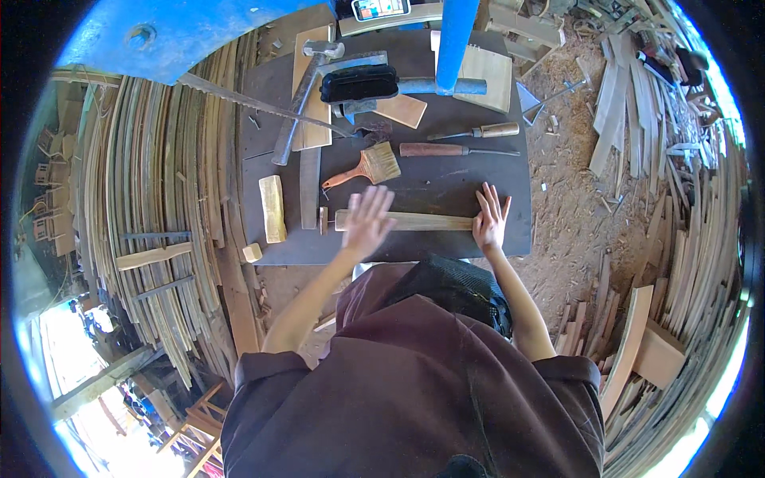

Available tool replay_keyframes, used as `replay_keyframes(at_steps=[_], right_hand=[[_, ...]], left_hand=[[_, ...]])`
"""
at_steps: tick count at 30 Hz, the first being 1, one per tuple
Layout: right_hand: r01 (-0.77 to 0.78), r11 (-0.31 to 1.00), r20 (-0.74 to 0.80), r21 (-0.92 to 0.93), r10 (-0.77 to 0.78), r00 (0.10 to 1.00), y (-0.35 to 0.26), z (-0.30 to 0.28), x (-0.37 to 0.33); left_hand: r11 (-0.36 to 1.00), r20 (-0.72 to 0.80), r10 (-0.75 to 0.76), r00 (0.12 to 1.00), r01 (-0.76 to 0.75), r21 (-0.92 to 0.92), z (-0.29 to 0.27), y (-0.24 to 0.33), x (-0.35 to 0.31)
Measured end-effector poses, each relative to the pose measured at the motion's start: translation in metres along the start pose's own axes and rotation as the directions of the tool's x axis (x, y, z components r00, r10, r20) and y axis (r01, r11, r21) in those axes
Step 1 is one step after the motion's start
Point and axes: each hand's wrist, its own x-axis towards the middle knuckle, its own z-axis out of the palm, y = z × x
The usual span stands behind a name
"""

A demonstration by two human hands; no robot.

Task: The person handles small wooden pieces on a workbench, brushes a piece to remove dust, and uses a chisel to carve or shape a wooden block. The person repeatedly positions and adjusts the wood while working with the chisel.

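A tapered strip of wood (430, 222) lies crosswise near the front edge of the dark worktable (446, 179). My left hand (368, 221) is over its left part, fingers stretched out and slightly blurred; whether the palm touches the wood I cannot tell. At the right end of the strip, my right hand (489, 221) lies flat with fingers spread. Left of the strip is a small upright wooden piece (323, 221). Beyond my hands are a paintbrush (379, 163) with an orange handle, a brown-handled chisel (434, 150) and a second wood-handled tool (494, 130).
A hammer (296, 111), a black tray (358, 84) and a long saw blade (255, 104) occupy the far left. A blue post (457, 40) rises at the back. A wood block (272, 209) and small cube (253, 252) sit left. Stacked boards (151, 175) flank the table.
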Motion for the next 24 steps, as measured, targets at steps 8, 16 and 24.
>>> replay_keyframes(at_steps=[8,16,24], right_hand=[[0.029,0.999,0.011,-0.013,-0.029,1.0,0.004,0.0,0.0],[0.01,1.0,0.014,-0.004,-0.01,1.0,0.001,0.003,-0.001],[0.002,1.0,0.037,0.009,-0.003,0.999,-0.001,-0.001,0.004]], left_hand=[[0.944,0.022,0.309,0.951,-0.304,-0.129,0.033,0.089,0.056],[0.996,0.095,-0.039,0.995,0.032,0.078,-0.016,-0.052,-0.034],[0.969,0.006,0.235,0.972,-0.234,-0.077,0.043,0.068,0.05]])
